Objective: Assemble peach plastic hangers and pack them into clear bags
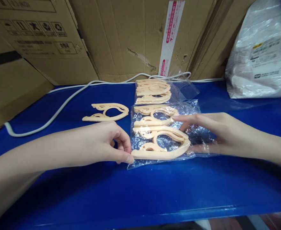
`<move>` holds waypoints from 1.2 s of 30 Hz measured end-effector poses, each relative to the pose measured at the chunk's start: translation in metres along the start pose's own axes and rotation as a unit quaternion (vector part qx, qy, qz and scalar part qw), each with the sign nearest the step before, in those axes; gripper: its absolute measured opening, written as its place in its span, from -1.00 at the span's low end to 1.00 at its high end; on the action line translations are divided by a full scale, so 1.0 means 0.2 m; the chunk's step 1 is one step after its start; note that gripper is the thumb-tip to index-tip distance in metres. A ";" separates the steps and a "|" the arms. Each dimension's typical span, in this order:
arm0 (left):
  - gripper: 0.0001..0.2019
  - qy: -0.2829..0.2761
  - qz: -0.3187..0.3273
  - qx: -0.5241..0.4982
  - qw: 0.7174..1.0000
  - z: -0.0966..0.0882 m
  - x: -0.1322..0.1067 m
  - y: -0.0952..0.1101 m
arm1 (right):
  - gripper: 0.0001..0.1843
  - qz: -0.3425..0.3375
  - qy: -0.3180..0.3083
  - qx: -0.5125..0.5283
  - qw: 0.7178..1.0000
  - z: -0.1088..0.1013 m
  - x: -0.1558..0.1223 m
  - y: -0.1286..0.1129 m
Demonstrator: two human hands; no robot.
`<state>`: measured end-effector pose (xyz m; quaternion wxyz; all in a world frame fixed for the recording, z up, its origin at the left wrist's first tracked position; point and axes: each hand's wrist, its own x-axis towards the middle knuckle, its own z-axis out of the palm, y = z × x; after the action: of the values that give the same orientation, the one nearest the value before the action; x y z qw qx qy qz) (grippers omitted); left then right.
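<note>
A clear plastic bag (142,164) lies before me with beige folding hangers inside. The nearer folding hanger (161,155) is folded, its curved end to the right; another folding hanger (152,121) lies just behind it. At the bag's left edge, my left hand (114,143) is closed, thumb and fingertips pinching the plastic at the hanger's straight end. My right hand (212,132) is at the right side, thumb and index finger apart and touching the bag by the hangers' curved ends; its other fingers are partly hidden.
A loose folded hanger (104,118) lies left of the bag. Behind is another bag of hangers (152,91). A white cable (66,103) runs along the back of the blue table (140,191). Cardboard boxes (131,38) and a white plastic package (257,64) stand behind.
</note>
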<state>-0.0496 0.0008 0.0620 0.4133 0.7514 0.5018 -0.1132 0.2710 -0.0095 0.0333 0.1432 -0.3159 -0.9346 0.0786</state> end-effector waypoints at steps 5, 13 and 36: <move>-0.80 -0.002 0.011 -0.011 1.000 0.00 0.01 0.03 | -0.33 -0.017 0.007 -0.025 1.000 0.01 0.00 0.00; -0.75 -0.014 -0.006 0.012 1.000 0.00 -0.01 0.00 | -0.30 -0.002 -0.004 -0.013 1.000 -0.01 0.00 0.01; -0.15 0.264 -0.033 0.123 0.956 -0.26 0.05 -0.31 | -0.27 0.042 -0.037 -0.022 0.998 -0.07 -0.04 0.04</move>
<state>-0.1103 0.0550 0.0585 0.1666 0.7826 0.5996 0.0143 0.2863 -0.0079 0.0429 0.0985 -0.3549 -0.9266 0.0757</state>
